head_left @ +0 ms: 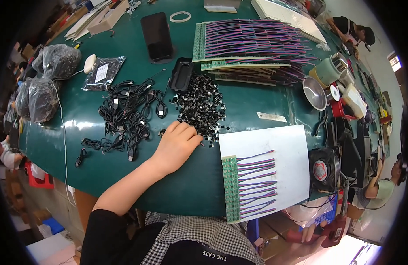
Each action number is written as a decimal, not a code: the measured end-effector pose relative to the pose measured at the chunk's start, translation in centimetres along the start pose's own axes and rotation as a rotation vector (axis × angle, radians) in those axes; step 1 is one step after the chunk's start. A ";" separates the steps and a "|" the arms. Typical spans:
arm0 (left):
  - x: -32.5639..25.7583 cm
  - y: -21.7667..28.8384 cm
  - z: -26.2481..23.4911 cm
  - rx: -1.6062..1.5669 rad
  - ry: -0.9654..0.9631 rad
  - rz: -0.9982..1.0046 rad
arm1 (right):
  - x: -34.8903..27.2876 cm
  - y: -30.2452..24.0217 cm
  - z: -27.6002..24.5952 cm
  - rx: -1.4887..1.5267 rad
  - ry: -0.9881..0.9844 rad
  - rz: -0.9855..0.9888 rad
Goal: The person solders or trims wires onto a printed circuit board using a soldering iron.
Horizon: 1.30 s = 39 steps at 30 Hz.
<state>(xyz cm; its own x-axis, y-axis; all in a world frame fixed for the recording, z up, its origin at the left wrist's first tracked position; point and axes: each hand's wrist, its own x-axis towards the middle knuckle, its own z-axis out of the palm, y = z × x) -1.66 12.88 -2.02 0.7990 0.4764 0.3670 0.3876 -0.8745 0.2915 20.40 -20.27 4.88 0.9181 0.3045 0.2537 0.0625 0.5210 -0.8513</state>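
Resting at the seven o'clock edge of a black connector pile (202, 104), the left hand (176, 145) hides its fingertips, grip impossible to tell; toward five o'clock, the right hand (311, 239) wraps a partly covered red tool (335, 230), long axis near nine-to-three, tip indistinct.

Dressed in a black top (104, 234) with a left sleeve ending near the elbow, black-and-white checked cloth (204, 229) and white lettering (214, 256) nearest.

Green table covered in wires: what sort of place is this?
Probably an electronics assembly workshop, judging by the wired green circuit boards, the heap of small black parts and the coiled cables.
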 end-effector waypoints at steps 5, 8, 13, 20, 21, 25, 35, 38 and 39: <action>0.3 0.0 -1.0 -0.153 0.187 -0.045 | 0.2 0.5 -1.4 0.054 -0.140 0.093; 0.2 0.5 -2.3 -0.455 0.096 -0.291 | -0.1 0.8 -1.8 0.079 -0.193 0.123; 0.6 4.6 -3.3 -1.287 -0.188 -0.648 | -1.8 1.2 2.1 -0.203 -0.137 -0.002; -0.3 11.8 -2.6 -1.561 -0.583 -0.661 | -3.7 3.2 7.6 -0.421 -0.429 0.559; -0.2 12.2 -2.4 -1.526 -0.611 -0.647 | -3.7 3.3 8.6 -0.413 -0.438 0.609; -0.4 13.1 -2.3 -1.529 -0.610 -0.623 | -4.1 4.4 8.1 -0.425 -0.521 0.529; -0.8 13.6 -2.5 -1.509 -0.462 -0.642 | -3.6 4.4 8.7 -0.418 -0.499 0.647; -0.4 12.8 -2.9 -1.312 -0.283 -0.635 | -3.3 4.6 8.7 -0.442 -0.464 0.559; 0.1 12.0 -3.0 -1.207 -0.205 -0.638 | -3.1 4.4 8.2 -0.437 -0.473 0.569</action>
<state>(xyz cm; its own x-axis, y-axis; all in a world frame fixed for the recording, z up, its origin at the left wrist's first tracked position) 1.69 2.72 4.19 0.7289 0.6472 -0.2234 0.1583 0.1581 0.9746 14.62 -12.41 4.13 0.6021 0.7771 -0.1836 -0.1237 -0.1363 -0.9829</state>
